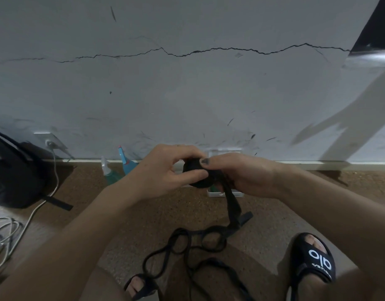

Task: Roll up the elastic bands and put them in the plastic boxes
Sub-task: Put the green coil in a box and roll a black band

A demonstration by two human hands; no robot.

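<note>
**newbie_roller:** While the roll is this far along, any tips? Both hands are up in front of me over the floor, roll between them. Left hand has thumb and fingers curled round its left side. Right hand pinches it from the other side, one finger laid over the top. The rest of the band hangs down from the roll and lies in loose loops on the floor between my feet.

**bandit42:** I'd say you're maybe halfway, there's plenty of tail left. Keep tension on the strip as it feeds in, or the roll goes spongy and springs open. Those loops look twisted, so flatten each stretch before it reaches the roll. Turn with one hand and guide with the other. Where's the box?

**newbie_roller:** A clear box sits on the floor by the wall, mostly hidden behind my hands. Can't tell what's in it.

**bandit42:** Any label on the band?

**newbie_roller:** None I can see. The only writing is white lettering on my right slipper, looks like "olo" with smaller text I can't read.
</note>
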